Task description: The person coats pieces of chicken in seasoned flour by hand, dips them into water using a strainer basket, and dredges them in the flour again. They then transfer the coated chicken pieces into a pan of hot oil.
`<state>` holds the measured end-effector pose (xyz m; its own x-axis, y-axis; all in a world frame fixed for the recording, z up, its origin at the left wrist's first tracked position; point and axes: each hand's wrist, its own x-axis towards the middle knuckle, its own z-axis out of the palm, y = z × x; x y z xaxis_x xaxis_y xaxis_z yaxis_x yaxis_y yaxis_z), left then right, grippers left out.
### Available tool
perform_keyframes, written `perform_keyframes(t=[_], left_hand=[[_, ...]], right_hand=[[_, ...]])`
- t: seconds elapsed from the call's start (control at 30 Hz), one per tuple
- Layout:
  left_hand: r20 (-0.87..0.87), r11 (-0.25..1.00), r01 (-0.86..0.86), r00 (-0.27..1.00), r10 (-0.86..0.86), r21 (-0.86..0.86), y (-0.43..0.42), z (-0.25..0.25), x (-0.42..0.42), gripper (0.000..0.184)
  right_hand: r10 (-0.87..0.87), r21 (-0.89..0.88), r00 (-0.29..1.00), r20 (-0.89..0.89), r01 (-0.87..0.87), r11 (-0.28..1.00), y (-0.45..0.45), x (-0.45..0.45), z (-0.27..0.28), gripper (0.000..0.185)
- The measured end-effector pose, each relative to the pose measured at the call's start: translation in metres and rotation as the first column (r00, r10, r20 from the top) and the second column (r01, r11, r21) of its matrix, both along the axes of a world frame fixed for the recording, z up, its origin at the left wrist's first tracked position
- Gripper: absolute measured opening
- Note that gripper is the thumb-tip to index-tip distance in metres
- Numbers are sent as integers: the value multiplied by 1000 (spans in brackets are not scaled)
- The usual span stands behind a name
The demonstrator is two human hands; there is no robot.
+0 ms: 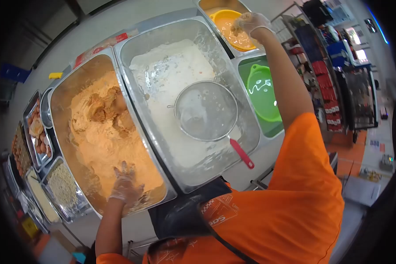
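My left hand (126, 187), in a clear glove dusted with crumbs, has its fingers spread on the orange flour in the left tray (59, 116). Clumps of brown coated pieces (105, 105) lie farther up in that flour. My right hand (251, 24), also gloved, is closed around a lumpy coated piece (238, 27) over the yellow bowl (226, 16) of orange liquid. A round sieve (206, 111) with a red handle (242, 153) rests in the middle tray of white flour (176, 61).
A green colander (260, 92) sits in a pan of liquid at right. Small trays with eggs (40, 143), pale grains (62, 185) and a pale yellow block (42, 198) stand at left. Shelves with red packages (328, 92) are beyond my right arm.
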<state>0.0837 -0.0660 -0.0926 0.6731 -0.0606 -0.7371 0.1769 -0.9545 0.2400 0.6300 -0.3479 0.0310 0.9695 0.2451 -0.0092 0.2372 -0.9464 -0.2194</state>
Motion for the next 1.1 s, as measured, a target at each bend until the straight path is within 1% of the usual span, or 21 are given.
perform_keyframes(t=[0.03, 0.07, 0.13, 0.17, 0.27, 0.33, 0.37, 0.43, 0.47, 0.5, 0.53, 0.57, 0.6, 0.67, 0.7, 0.73, 0.77, 0.8, 0.87, 1.03, 1.1], left_hand=[[-55, 1000, -4, 998, 5, 18, -1, 3, 3, 84], [-108, 999, -6, 994, 10, 35, -5, 7, 6, 84], [-128, 991, -104, 985, 115, 90, -16, 16, 13, 84], [-139, 976, -179, 971, 196, 125, -19, 21, 15, 84], [-177, 959, -192, 957, 230, 209, -28, 24, 22, 83], [-161, 941, -276, 937, 309, 199, -35, 28, 23, 82], [-147, 923, -348, 916, 372, 166, -38, 28, 23, 81], [-114, 913, -350, 919, 378, 208, -40, 21, 18, 79], [-99, 907, -350, 919, 381, 236, -41, 15, 14, 76], [-88, 905, -351, 921, 381, 238, -39, 6, 8, 76], [-62, 913, -321, 936, 346, 250, -39, 4, 6, 74], [-34, 920, -292, 950, 311, 261, -39, 1, 4, 72], [-27, 919, -298, 949, 315, 259, -39, -1, 0, 72], [59, 887, -414, 910, 411, 207, -50, 21, 12, 68], [58, 879, -431, 901, 429, 203, -50, 21, 16, 68], [27, 887, -416, 907, 420, 200, -48, 20, 17, 65], [-12, 887, -415, 905, 426, 201, -45, 21, 10, 62], [65, 890, -416, 909, 411, 189, -45, 19, 3, 60], [152, 898, -419, 904, 399, 134, -39, 19, -4, 58], [91, 919, -394, 916, 392, 9, 1, 13, -16, 58], [98, 912, -410, 907, 410, -23, 25, 24, -17, 57]], right_hand=[[20, -120, 992, -129, -36, 992, -7, 24, -21, 34], [40, -105, 989, -142, -55, 993, -12, 40, -41, 34], [316, -419, 942, -109, -332, 845, -16, 69, -75, 32], [332, -401, 937, -105, -345, 848, -17, 80, -91, 32], [382, -459, 918, -106, -386, 800, -12, 119, -127, 29], [601, -604, 781, -171, -565, 562, -9, 153, -137, 28], [603, -597, 782, -159, -563, 572, -8, 143, -113, 28], [405, -385, 901, -157, -433, 815, -12, 97, -25, 29], [441, -333, 897, -26, -424, 842, -20, 90, -9, 28], [441, -332, 897, -15, -420, 844, -28, 82, 6, 28], [396, -222, 918, 18, -382, 897, -35, 73, 21, 29], [349, -109, 936, 47, -342, 933, -40, 68, 30, 30], [353, -112, 934, 55, -346, 932, -42, 67, 26, 30], [254, 65, 964, 81, -260, 963, -43, 60, -3, 26], [349, -147, 937, 7, -344, 927, -44, 58, -11, 26], [437, -342, 896, -83, -437, 832, -41, 57, -19, 25], [486, -433, 867, -112, -482, 761, -45, 69, -40, 25], [536, -516, 832, -144, -525, 677, -44, 82, -58, 26], [458, -294, 889, -12, -441, 848, -37, 47, -25, 25], [372, -147, 920, 120, -354, 924, -10, -57, 71, 29], [360, 265, 921, 150, -388, 883, -2, -82, 84, 33]])
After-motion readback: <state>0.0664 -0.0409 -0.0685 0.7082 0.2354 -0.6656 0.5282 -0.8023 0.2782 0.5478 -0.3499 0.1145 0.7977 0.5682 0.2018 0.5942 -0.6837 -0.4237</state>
